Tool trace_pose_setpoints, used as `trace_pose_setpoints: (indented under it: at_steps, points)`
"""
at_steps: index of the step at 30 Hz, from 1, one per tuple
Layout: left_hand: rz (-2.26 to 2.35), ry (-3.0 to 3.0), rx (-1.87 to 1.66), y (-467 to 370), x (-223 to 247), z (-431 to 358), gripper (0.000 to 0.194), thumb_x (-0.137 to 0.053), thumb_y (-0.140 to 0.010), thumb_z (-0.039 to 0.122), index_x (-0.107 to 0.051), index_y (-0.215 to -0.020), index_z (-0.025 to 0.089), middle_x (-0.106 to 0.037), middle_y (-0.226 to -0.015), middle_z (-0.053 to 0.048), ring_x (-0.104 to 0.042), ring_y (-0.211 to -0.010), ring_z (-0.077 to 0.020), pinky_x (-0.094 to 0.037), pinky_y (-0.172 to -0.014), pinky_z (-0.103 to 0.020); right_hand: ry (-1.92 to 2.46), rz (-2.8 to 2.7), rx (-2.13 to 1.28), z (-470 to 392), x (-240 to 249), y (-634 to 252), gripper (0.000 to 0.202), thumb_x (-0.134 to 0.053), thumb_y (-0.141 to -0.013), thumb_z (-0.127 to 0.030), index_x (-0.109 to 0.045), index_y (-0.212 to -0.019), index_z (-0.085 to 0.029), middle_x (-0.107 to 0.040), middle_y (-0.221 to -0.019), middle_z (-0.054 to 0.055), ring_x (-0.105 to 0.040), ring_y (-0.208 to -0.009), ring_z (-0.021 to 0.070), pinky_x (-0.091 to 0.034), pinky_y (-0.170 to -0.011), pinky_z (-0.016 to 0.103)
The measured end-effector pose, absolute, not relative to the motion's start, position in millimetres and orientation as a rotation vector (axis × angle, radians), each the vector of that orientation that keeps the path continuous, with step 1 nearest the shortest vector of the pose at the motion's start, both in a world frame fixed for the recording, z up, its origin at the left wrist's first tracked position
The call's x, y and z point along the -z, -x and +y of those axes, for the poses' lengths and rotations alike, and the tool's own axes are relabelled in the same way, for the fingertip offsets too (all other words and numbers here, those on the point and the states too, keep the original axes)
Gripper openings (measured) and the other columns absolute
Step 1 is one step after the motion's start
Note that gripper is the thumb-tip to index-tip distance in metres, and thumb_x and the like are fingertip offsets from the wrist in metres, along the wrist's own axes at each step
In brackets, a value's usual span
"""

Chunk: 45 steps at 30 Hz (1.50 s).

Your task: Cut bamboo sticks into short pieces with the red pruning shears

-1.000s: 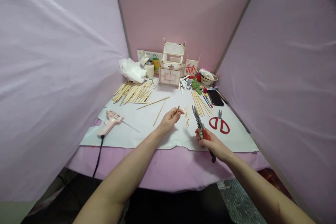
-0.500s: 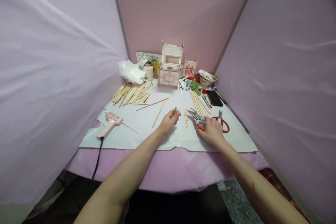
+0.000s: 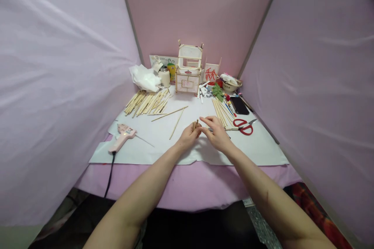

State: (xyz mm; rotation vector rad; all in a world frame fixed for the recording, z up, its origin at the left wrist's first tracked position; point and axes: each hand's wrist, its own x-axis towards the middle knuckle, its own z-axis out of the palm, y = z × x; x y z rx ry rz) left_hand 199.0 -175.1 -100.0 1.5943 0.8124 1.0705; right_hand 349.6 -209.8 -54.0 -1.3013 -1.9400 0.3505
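My left hand (image 3: 189,137) is closed around a few short wooden sticks (image 3: 195,125), whose ends poke up above the fingers. Close beside it on the right is my right hand (image 3: 215,131), fingers stretched and apart, with the fingertips at the short sticks; whether they touch is unclear. Under and behind the right hand the pruning shears are mostly hidden. Red-handled scissors (image 3: 244,127) lie right of that hand, close to a pale handle-like piece (image 3: 232,128). Just beyond it several thin sticks (image 3: 222,112) are spread out.
At left are a pile of cut sticks (image 3: 146,103) and a pink glue gun (image 3: 124,139) with its cord over the edge. A stick-and-paper model (image 3: 188,79) stands at the back, near a jar (image 3: 164,77). A phone (image 3: 239,106) and a bowl (image 3: 230,86) are at right.
My right hand has left the pruning shears and moved left to the short sticks in my left hand. The red scissors have turned and shifted slightly away from me.
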Motion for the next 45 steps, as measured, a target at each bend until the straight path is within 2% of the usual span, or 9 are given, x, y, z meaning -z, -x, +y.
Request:
trace_pose_setpoints:
  at_steps: [3,9,13,16,19,22,28,33,45]
  points:
    - [0.802,-1.686,-0.99,-196.8,97.8,-176.8,0.047,-0.039,-0.091,0.057,-0.047,-0.068,0.016,-0.048,-0.061,0.0,-0.043,-0.058,-0.0105,-0.037,-0.059,-0.025,1.231,-1.955,-0.462,-204.1,45.6,-334.3,0.027,-0.05,-0.092,-0.026,-0.07,-0.11,-0.027,-0.058,-0.102,0.007,-0.047,-0.102,0.0234,-0.037,-0.095,0.04]
    - [0.676,-1.756,-0.745,-187.7,81.8,-177.0,0.036,-0.043,-0.089,0.033,-0.065,-0.071,0.011,-0.067,-0.076,-0.01,-0.061,-0.076,-0.0177,-0.047,-0.074,-0.03,1.196,-1.971,-0.582,-199.9,48.3,-338.0,0.02,-0.055,-0.089,-0.027,-0.075,-0.089,-0.027,-0.061,-0.1,0.005,-0.048,-0.102,0.0224,-0.034,-0.096,0.041]
    - [0.653,-1.71,-0.678,-186.3,80.9,-175.5,0.027,-0.048,-0.085,0.027,-0.067,-0.073,0.011,-0.069,-0.077,-0.01,-0.063,-0.079,-0.0192,-0.049,-0.075,-0.031,1.092,-1.913,-0.773,-197.6,51.7,-336.1,0.02,-0.06,-0.084,-0.027,-0.074,-0.098,-0.027,-0.062,-0.105,0.004,-0.053,-0.105,0.021,-0.037,-0.097,0.038]
    - [0.616,-1.662,-0.699,-188.9,86.6,-174.2,0.024,-0.05,-0.083,0.026,-0.066,-0.075,0.011,-0.068,-0.078,-0.01,-0.063,-0.079,-0.0193,-0.05,-0.075,-0.031,1.016,-1.86,-0.847,-196.7,53.7,-332.6,0.016,-0.06,-0.083,-0.027,-0.074,-0.089,-0.024,-0.066,-0.103,0.004,-0.058,-0.101,0.0201,-0.039,-0.096,0.036]
    - [0.644,-1.651,-0.796,-191.4,90.0,-173.6,0.022,-0.054,-0.082,0.027,-0.067,-0.088,0.01,-0.069,-0.088,-0.01,-0.062,-0.086,-0.0193,-0.049,-0.078,-0.031,1.038,-1.809,-0.792,-196.0,52.9,-333.1,0.014,-0.061,-0.083,-0.027,-0.074,-0.08,-0.024,-0.07,-0.097,0.004,-0.059,-0.1,0.0204,-0.039,-0.097,0.036]
    - [0.727,-1.629,-0.874,-192.2,89.3,-173.6,0.032,-0.06,-0.079,0.03,-0.064,-0.105,0.01,-0.069,-0.093,-0.008,-0.062,-0.085,-0.0183,-0.048,-0.075,-0.029,1.083,-1.731,-0.777,-194.1,51.1,-338.1,0.014,-0.06,-0.082,-0.027,-0.074,-0.081,-0.023,-0.07,-0.1,0.004,-0.059,-0.103,0.0208,-0.039,-0.096,0.036]
    - [0.887,-1.683,-0.997,-193.3,92.8,-173.3,0.02,-0.058,-0.08,0.028,-0.07,-0.084,0.012,-0.071,-0.083,-0.004,-0.062,-0.08,-0.0174,-0.047,-0.081,-0.031,1.152,-1.665,-0.856,-189.3,58.4,-347.7,0.02,-0.061,-0.082,-0.035,-0.075,-0.086,-0.022,-0.066,-0.097,0.004,-0.06,-0.094,0.0189,-0.046,-0.083,0.03]
    - [0.903,-1.716,-0.936,-194.6,98.5,-171.5,0.021,-0.059,-0.08,0.029,-0.072,-0.084,0.013,-0.072,-0.083,-0.004,-0.063,-0.079,-0.0174,-0.048,-0.079,-0.029,1.139,-1.662,-0.924,-187.6,64.4,-349.6,0.021,-0.063,-0.081,-0.035,-0.075,-0.091,-0.022,-0.061,-0.087,0.002,-0.059,-0.079,0.0154,-0.046,-0.073,0.027]
    - [0.93,-1.853,-0.926,-193.2,102.4,-171.1,0.024,-0.052,-0.085,0.026,-0.072,-0.084,0.013,-0.073,-0.083,-0.004,-0.065,-0.078,-0.0163,-0.048,-0.076,-0.026,1.088,-1.658,-0.943,-188.3,67.4,-349.6,0.017,-0.062,-0.081,-0.031,-0.075,-0.087,-0.022,-0.059,-0.081,0.001,-0.057,-0.077,0.0149,-0.045,-0.067,0.025]
